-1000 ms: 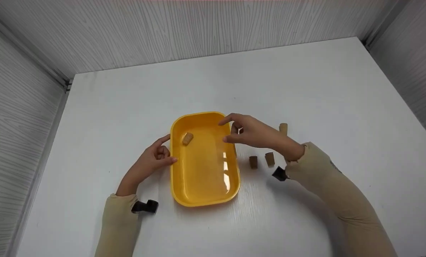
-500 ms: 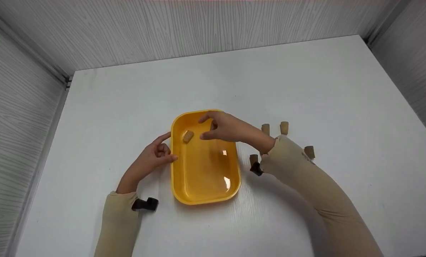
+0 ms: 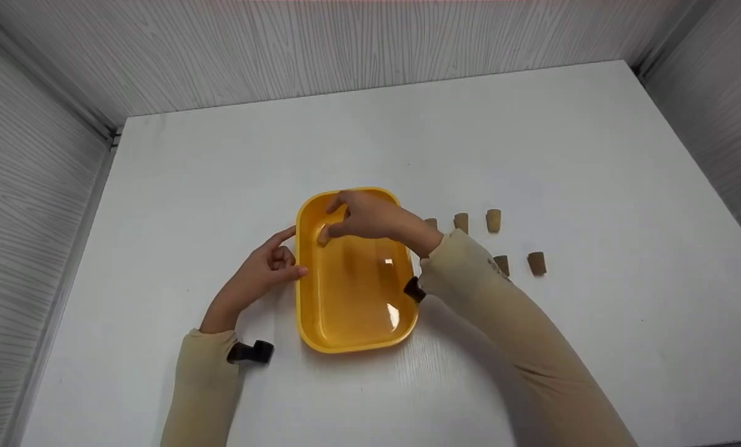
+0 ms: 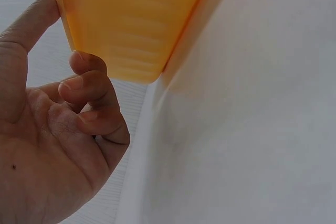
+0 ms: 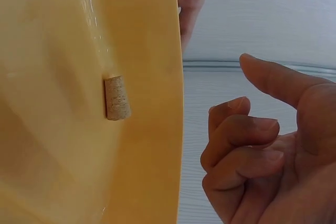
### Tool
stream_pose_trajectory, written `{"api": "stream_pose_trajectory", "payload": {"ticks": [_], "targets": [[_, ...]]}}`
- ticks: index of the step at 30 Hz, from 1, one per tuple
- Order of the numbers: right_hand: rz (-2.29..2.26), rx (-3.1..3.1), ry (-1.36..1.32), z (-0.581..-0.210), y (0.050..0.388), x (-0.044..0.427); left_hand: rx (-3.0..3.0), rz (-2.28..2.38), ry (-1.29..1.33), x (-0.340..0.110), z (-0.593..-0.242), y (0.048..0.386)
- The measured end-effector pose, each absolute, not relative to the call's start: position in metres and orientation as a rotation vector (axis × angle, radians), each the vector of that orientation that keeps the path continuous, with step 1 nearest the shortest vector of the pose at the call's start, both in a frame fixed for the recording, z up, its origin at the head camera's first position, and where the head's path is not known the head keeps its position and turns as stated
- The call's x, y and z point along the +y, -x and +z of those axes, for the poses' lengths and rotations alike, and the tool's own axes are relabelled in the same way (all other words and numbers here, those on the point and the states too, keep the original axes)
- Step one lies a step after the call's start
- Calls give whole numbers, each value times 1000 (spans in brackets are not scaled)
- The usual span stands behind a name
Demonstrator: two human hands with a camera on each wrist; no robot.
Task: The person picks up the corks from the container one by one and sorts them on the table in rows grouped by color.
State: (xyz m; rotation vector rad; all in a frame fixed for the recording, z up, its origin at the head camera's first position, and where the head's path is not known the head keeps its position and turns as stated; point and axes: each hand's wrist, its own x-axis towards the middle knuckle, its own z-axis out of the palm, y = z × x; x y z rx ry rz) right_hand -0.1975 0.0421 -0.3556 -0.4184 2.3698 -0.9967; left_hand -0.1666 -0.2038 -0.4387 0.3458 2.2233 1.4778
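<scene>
A yellow tray [image 3: 358, 323] stands on the white table, with one cork [image 5: 117, 98] lying inside along its left wall. My left hand [image 3: 259, 279] grips the tray's left rim, its thumb over the edge and its other fingers outside; in the left wrist view the curled fingers [image 4: 94, 95] lie by the outer wall. Over the tray's far part hovers my right hand [image 3: 373, 214], thumb and fingers spread apart and holding nothing. From the head its thumb partly covers the cork, but the right wrist view shows hand and cork apart.
Right of the tray several more corks lie on the table, among them a far cork [image 3: 493, 221] and a rightmost cork [image 3: 537, 264]. The right forearm [image 3: 507, 316] partly hides some. Grey wood-grain walls [image 3: 345, 49] border the table.
My right hand has moved left across the tray, from its right rim to above the cork. Corks its forearm covered now show. The left hand keeps its place at the rim.
</scene>
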Motion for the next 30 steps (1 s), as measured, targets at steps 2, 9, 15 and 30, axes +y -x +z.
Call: {"api": "stream_pose_trajectory", "payload": {"ticks": [2,9,15,30], "targets": [[-994,2366,404,-358,200,38,2228,1477,-342,-204,-439,167],[-978,2384,371,-372,206,25,2241,1466,-354,-205,-440,167],[-961,2390,328,-386,206,19,2252,1462,-359,-203,-440,167],[-920,2411,271,-404,208,14,2240,1475,-370,-204,-439,166]]}}
